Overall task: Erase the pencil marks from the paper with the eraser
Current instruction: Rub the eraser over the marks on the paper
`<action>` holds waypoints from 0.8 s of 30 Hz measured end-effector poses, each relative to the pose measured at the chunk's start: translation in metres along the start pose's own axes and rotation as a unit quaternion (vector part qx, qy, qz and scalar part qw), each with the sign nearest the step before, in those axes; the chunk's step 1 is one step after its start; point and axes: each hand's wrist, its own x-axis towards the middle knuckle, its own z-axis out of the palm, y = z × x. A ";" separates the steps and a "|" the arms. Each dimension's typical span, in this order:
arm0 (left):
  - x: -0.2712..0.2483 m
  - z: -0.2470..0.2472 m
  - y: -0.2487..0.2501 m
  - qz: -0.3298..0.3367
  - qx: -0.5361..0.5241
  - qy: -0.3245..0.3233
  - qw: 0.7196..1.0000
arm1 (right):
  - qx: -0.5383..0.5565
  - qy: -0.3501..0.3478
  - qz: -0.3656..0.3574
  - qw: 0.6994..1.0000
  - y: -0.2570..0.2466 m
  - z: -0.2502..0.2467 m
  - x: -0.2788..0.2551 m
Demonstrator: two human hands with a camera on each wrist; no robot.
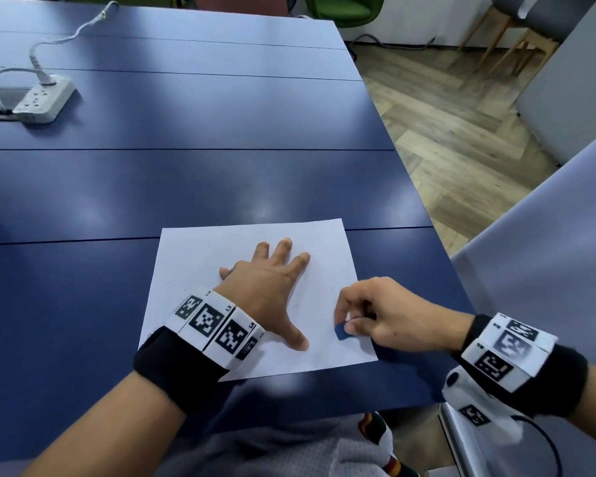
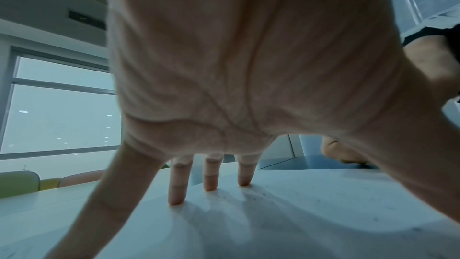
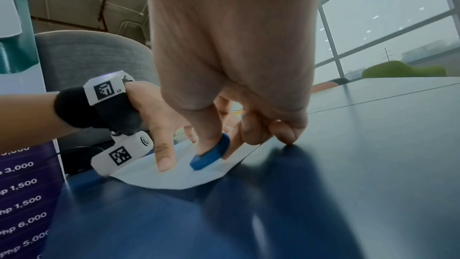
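Your left hand (image 1: 269,290) lies flat on the sheet of paper (image 1: 193,266), fingers straight and spread, thumb stretched out toward your right hand, palm raised a little so that the fingertips (image 2: 176,200) press down; from the left wrist view you can see three of them planted on the white surface, with a scatter of small dark crumbs (image 2: 259,194) just beside them. It holds nothing; it only pins the sheet. Your right hand (image 1: 389,315) sits just to the right of the left thumb, over the near right part of the paper, its fingers curled and pinching a small blue eraser (image 1: 342,331) between thumb and forefinger. The eraser's lower end touches the paper, close to the sheet's right edge and near its front corner; in the right wrist view the eraser (image 3: 211,155) stands tilted under your thumb, with the other fingers tucked beside it and one knuckle touching the blue table (image 3: 373,145) just past the paper's edge. The paper (image 3: 174,180) lies on the table (image 1: 186,180) directly in front of you, turned slightly askew. Any pencil marks are too faint to make out from the head view apart from a few tiny specks left of your left hand. Well beyond your left hand, on the far left of the table, a white power strip (image 1: 43,99) lies with a cable (image 1: 66,36) plugged into it. Both wrists carry black bands with white marker blocks.
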 end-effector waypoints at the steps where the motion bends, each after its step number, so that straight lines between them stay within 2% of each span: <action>1: 0.000 0.000 0.001 0.001 0.000 -0.001 1.000 | 0.004 -0.010 0.001 1.000 0.001 0.001 -0.006; 4: -0.001 0.000 0.000 -0.001 -0.005 -0.004 1.000 | -0.004 -0.067 0.002 0.998 -0.004 -0.004 -0.018; 5: -0.001 0.000 0.000 -0.002 -0.006 -0.004 1.000 | -0.005 -0.059 -0.003 0.998 -0.005 -0.008 -0.017; 9: -0.001 0.000 0.000 0.000 -0.007 0.000 1.000 | 0.021 0.070 -0.005 0.997 -0.004 -0.026 0.012; 14: 0.000 -0.001 0.000 -0.001 -0.003 -0.001 1.000 | 0.013 0.089 0.016 0.996 -0.001 -0.025 0.042; 16: 0.001 0.000 -0.001 0.001 -0.004 0.000 1.000 | 0.025 0.066 0.017 0.997 0.004 -0.020 0.033; 20: 0.000 0.001 0.001 -0.001 -0.004 -0.001 1.000 | 0.003 -0.062 -0.003 0.998 0.003 -0.016 0.015; 22: -0.001 0.001 0.001 -0.003 0.001 0.000 1.000 | -0.030 -0.049 -0.007 0.998 -0.001 -0.023 0.028; 24: -0.002 0.001 0.001 -0.006 0.003 0.000 1.000 | -0.039 -0.001 -0.002 0.999 -0.003 -0.032 0.050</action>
